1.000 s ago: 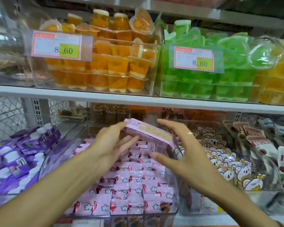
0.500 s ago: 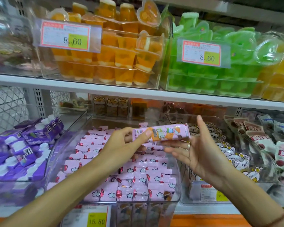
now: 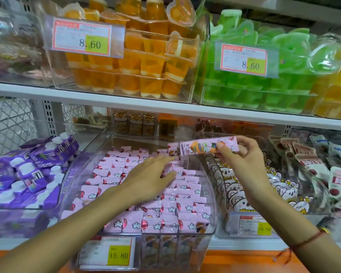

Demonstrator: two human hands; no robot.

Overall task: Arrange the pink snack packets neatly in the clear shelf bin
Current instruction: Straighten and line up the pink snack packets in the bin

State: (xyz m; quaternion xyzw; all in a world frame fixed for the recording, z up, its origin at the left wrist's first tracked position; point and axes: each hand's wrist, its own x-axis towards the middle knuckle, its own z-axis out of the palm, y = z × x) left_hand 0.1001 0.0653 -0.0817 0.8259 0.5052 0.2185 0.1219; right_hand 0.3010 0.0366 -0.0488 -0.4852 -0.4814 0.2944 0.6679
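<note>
Your right hand (image 3: 242, 154) pinches one packet (image 3: 209, 145) above the bin's (image 3: 212, 196) back right; your left hand (image 3: 152, 174) lies flat, fingers straight, on the packed rows (image 3: 146, 194). You're mid-placement: next, find a gap and slot it in aligned.

Pink packet (image 3: 209, 145) in right grip (image 3: 242, 154)

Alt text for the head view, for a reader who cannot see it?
The right hand holds one pink packet above a clear bin of pink snack packets, while the left hand lies flat on them. Jelly cups fill the shelf above.
</note>
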